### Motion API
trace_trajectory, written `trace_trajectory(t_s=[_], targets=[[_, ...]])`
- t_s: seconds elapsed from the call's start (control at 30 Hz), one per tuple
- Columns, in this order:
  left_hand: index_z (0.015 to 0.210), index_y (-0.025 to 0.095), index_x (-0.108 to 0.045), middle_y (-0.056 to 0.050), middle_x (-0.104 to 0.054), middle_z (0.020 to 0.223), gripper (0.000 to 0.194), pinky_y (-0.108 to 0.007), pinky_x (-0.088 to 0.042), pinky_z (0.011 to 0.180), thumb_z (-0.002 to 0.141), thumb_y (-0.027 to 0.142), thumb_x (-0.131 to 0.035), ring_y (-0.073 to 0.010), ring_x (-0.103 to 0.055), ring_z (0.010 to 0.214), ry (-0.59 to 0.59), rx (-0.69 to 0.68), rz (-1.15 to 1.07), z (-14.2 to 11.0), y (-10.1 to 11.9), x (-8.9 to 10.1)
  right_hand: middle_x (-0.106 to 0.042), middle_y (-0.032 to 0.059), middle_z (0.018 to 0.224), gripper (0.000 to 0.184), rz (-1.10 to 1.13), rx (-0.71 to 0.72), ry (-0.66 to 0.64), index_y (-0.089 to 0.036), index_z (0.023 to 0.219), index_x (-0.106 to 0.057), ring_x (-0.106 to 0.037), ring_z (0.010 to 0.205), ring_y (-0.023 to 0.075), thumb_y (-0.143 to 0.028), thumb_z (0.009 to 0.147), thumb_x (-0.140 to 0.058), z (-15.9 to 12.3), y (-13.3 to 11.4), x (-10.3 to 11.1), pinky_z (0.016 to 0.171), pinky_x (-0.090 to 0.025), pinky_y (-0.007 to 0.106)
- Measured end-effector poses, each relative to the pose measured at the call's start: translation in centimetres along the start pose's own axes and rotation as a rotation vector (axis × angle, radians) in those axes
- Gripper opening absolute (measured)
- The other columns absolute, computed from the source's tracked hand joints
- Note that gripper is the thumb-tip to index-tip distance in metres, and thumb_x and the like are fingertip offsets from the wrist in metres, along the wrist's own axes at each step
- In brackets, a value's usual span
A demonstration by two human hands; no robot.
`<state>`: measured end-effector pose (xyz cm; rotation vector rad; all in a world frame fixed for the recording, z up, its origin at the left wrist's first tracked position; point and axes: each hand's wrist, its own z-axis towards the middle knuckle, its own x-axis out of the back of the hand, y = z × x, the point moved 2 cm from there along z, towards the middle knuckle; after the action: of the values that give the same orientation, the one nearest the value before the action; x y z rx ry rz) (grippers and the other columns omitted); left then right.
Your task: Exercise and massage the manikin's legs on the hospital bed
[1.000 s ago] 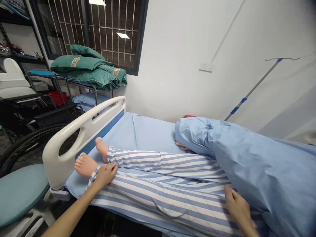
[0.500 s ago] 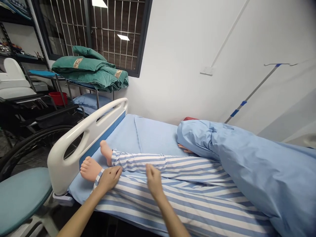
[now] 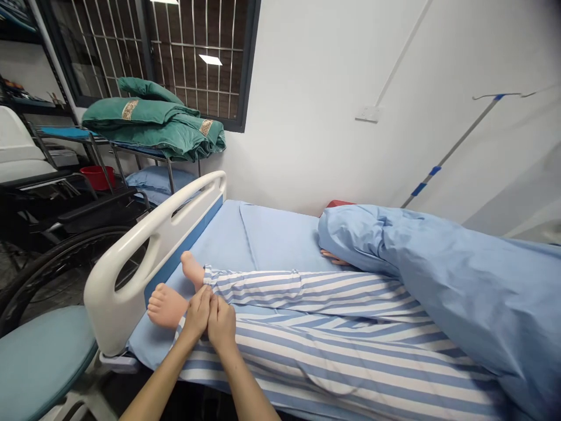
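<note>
A manikin's legs in blue-and-white striped trousers (image 3: 315, 345) lie along the bed, with the near bare foot (image 3: 165, 305) and far bare foot (image 3: 191, 268) toward the footboard. Just beside the near ankle, my left hand (image 3: 198, 313) is closed on the trouser cloth by the cuff. Pressed up against it, my right hand (image 3: 221, 323) is curled closed at the same stretch of cloth. The fingertips of both hands are hidden beneath them. A light blue quilt (image 3: 456, 280) is folded back over the upper body, and a manikin's hand (image 3: 335, 257) shows from under its edge.
The white footboard (image 3: 99, 292) rises at the left end of the bed sheet (image 3: 280, 234). Left of it are a round stool (image 3: 44, 356) and a wheelchair (image 3: 70, 234). Green bedding (image 3: 153, 123) lies on a rack by the window. An IV pole (image 3: 456, 149) stands at right.
My right hand has moved left along the legs and now meets my left hand near the ankle. The left hand has stayed by the cuff. The view has shifted slightly.
</note>
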<state>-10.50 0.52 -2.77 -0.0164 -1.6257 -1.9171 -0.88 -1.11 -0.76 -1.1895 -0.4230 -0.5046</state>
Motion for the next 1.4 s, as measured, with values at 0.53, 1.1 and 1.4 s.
trace_trajectory(t_s=[0.53, 1.1, 1.4], targets=[[0.055, 0.021, -0.037, 0.004, -0.043, 0.050, 0.031, -0.022, -0.035, 0.053, 0.081, 0.037, -0.039, -0.0109, -0.041, 0.052, 0.124, 0.068, -0.139, -1.4, 4.5, -0.9, -0.060, 0.0033, 0.059, 0.046, 0.428, -0.068, 0.068, -0.017, 0.062, -0.056, -0.051, 0.055, 0.0138, -0.038, 0.093, -0.028, 0.6, 0.9, 0.5, 0.052, -0.032, 0.024], [0.065, 0.020, -0.053, -0.005, -0.062, 0.064, 0.035, -0.027, -0.042, 0.063, 0.083, 0.038, -0.029, -0.0168, -0.057, 0.064, 0.009, -0.088, 0.139, -2.3, 2.7, -2.0, -0.055, 0.0013, 0.056, 0.037, 0.263, -0.068, 0.052, -0.018, 0.060, -0.049, -0.047, 0.053, 0.0130, -0.033, 0.090, -0.034, 1.1, -0.2, 2.7, 0.052, -0.028, 0.025], [0.063, 0.020, -0.050, -0.002, -0.059, 0.060, 0.035, -0.025, -0.039, 0.060, 0.085, 0.040, -0.032, -0.0147, -0.052, 0.059, 0.008, -0.081, 0.142, -2.9, 2.8, -2.3, -0.059, 0.0028, 0.057, 0.043, 0.185, 0.008, 0.053, -0.017, 0.062, -0.055, -0.050, 0.051, 0.0128, -0.034, 0.093, -0.030, 0.1, 1.0, 3.3, 0.051, -0.026, 0.025]])
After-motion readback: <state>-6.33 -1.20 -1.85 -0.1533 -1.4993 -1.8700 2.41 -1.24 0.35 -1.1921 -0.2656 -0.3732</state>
